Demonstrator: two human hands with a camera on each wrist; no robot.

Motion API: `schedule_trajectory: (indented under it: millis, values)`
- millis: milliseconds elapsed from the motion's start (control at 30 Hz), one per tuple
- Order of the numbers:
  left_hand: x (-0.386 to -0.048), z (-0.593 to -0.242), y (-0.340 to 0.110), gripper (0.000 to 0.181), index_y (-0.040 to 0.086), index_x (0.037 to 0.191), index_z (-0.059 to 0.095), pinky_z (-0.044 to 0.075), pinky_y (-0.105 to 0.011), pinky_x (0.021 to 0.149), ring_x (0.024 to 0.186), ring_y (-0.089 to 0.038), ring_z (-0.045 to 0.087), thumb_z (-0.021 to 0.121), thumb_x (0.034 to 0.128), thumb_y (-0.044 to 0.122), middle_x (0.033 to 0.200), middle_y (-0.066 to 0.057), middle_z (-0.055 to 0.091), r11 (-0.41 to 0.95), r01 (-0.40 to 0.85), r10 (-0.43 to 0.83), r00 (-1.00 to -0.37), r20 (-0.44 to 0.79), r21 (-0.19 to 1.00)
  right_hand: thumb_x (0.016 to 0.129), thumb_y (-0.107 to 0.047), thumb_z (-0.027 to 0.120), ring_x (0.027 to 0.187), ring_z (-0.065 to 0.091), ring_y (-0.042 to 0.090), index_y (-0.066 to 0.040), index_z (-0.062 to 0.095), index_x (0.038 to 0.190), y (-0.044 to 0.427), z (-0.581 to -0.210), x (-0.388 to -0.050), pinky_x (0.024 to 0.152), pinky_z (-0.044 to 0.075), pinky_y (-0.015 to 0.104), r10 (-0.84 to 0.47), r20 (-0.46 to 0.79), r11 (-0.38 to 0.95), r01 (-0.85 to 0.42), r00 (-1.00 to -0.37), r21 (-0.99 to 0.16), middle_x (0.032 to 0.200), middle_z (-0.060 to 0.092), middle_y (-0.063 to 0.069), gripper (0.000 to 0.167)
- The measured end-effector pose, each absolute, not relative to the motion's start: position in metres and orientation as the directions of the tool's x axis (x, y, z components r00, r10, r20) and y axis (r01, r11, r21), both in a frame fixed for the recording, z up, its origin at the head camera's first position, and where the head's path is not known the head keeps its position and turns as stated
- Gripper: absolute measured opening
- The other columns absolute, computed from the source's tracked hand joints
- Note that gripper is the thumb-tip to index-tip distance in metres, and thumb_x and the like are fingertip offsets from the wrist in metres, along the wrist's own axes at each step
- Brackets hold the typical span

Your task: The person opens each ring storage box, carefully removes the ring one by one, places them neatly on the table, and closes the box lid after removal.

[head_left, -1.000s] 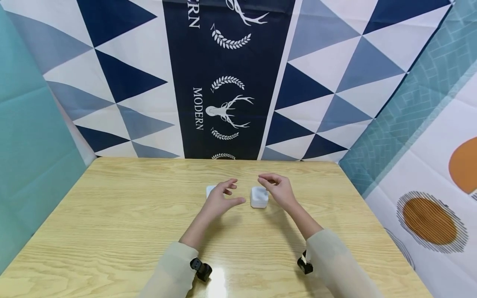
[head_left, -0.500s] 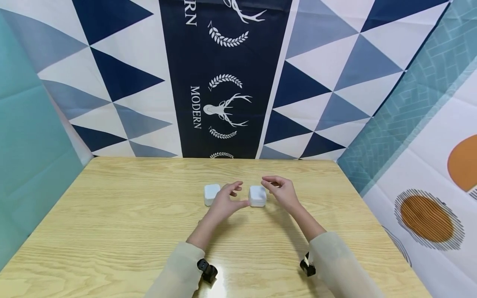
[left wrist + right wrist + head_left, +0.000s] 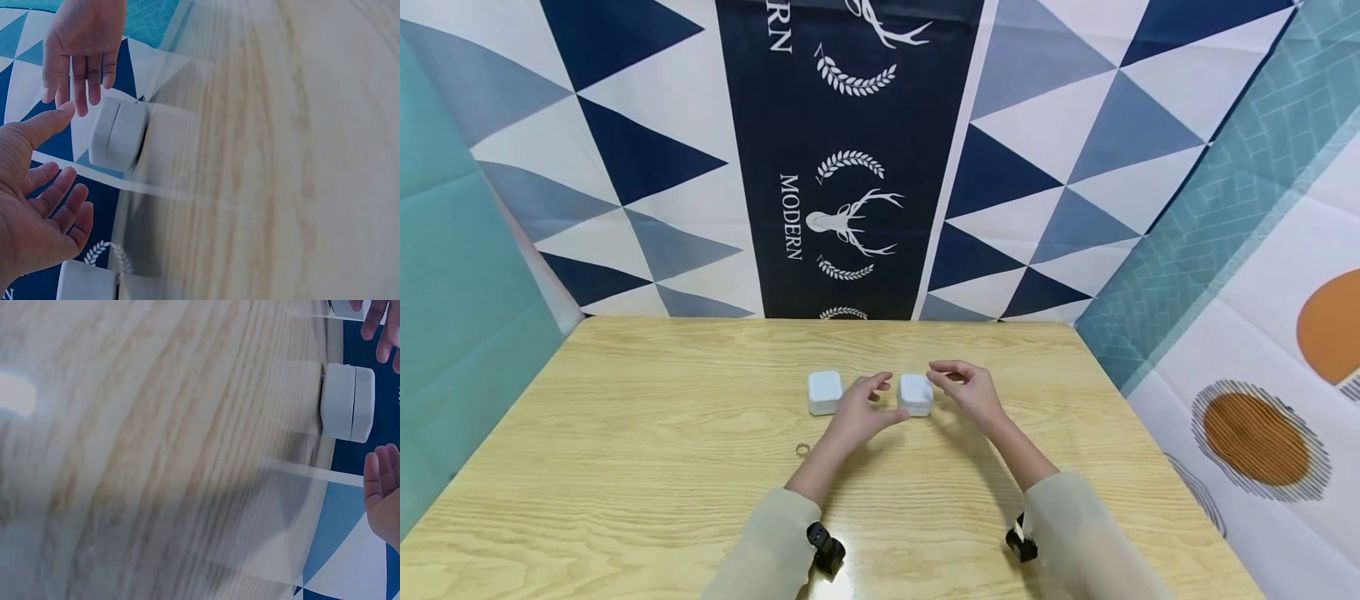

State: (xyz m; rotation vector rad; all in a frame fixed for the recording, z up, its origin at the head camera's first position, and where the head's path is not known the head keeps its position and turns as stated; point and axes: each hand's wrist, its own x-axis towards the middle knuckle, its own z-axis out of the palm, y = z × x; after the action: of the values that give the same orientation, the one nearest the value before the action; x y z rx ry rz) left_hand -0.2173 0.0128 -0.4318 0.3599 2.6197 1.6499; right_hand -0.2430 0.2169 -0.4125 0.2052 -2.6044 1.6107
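Note:
A small white box (image 3: 915, 395) with rounded corners stands on the table between my two hands, a seam for its lid running around it. My left hand (image 3: 862, 410) is just left of this box, fingers loosely bent and thumb pointing at its front; the left wrist view shows a gap between them. On the other side, close to the box's top right edge, my right hand (image 3: 972, 392) hovers with relaxed fingers and holds nothing. A second white box (image 3: 825, 392) sits to the left, behind my left hand. Near my left forearm lies a small gold-coloured ring (image 3: 802, 450).
The wooden table (image 3: 647, 467) ends at a patterned cloth wall (image 3: 850, 167) at the back. Teal cloth (image 3: 467, 250) hangs on the left, and another printed cloth (image 3: 1247, 333) on the right. Each sleeve has a black camera (image 3: 826, 550) strapped on.
My left hand has moved right and slightly nearer, toward the right-hand box, uncovering the left box and the ring. The right hand has shifted only slightly. The boxes stay put on the table.

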Motion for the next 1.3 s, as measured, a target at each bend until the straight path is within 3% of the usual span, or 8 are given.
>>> schedule_trajectory:
  millis: [133,333,733,967,1300]
  values:
    - [-0.219,-0.438,0.017,0.068,0.009,0.134,0.050,0.048,-0.040,0.087,0.106,-0.028,0.055,0.078,0.0751,0.028,0.119,-0.010,0.060,0.419,0.178,0.215,-0.972,0.093,0.890,0.088,-0.026,0.065,0.091,0.060,0.014,0.002,0.063,0.115,0.221,-0.416,-0.241,0.074,0.049,0.018,-0.095,0.144,0.488,-0.172,-0.985,-0.856,0.115,0.065,0.017,0.038]
    - [-0.220,-0.442,0.021,0.066,0.011,0.134,0.051,0.048,-0.040,0.088,0.106,-0.027,0.055,0.078,0.0754,0.028,0.119,-0.009,0.060,0.422,0.155,0.208,-0.976,0.071,0.894,0.086,-0.028,0.067,0.100,0.061,0.028,-0.003,0.065,0.115,0.224,-0.418,-0.238,0.076,0.051,0.027,-0.136,0.138,0.540,-0.190,-0.981,-0.820,0.115,0.063,0.016,0.038]
    - [-0.227,-0.445,0.023,0.066,0.010,0.133,0.051,0.048,-0.040,0.089,0.103,-0.028,0.056,0.078,0.0754,0.027,0.117,-0.010,0.060,0.433,0.140,0.177,-0.982,0.068,0.890,0.085,-0.026,0.069,0.100,0.061,0.029,-0.005,0.064,0.116,0.222,-0.423,-0.240,0.076,0.051,0.029,-0.138,0.119,0.527,-0.174,-0.983,-0.832,0.114,0.064,0.015,0.038]
    - [-0.230,-0.447,0.027,0.067,0.009,0.133,0.051,0.047,-0.041,0.089,0.104,-0.027,0.055,0.079,0.0748,0.026,0.117,-0.011,0.059,0.422,0.120,0.174,-0.984,0.049,0.898,0.084,-0.020,0.070,0.107,0.058,0.035,0.000,0.061,0.120,0.221,-0.423,-0.238,0.088,0.049,0.041,-0.177,0.131,0.524,-0.206,-0.976,-0.827,0.120,0.061,0.021,0.042]
    - [-0.235,-0.452,0.028,0.068,0.010,0.133,0.052,0.046,-0.040,0.089,0.103,-0.026,0.054,0.080,0.0732,0.027,0.116,-0.010,0.060,0.458,0.099,0.158,-0.987,0.028,0.883,0.082,-0.017,0.073,0.111,0.055,0.034,-0.003,0.056,0.127,0.224,-0.431,-0.241,0.089,0.050,0.042,-0.222,0.105,0.521,-0.209,-0.969,-0.827,0.126,0.057,0.018,0.050]
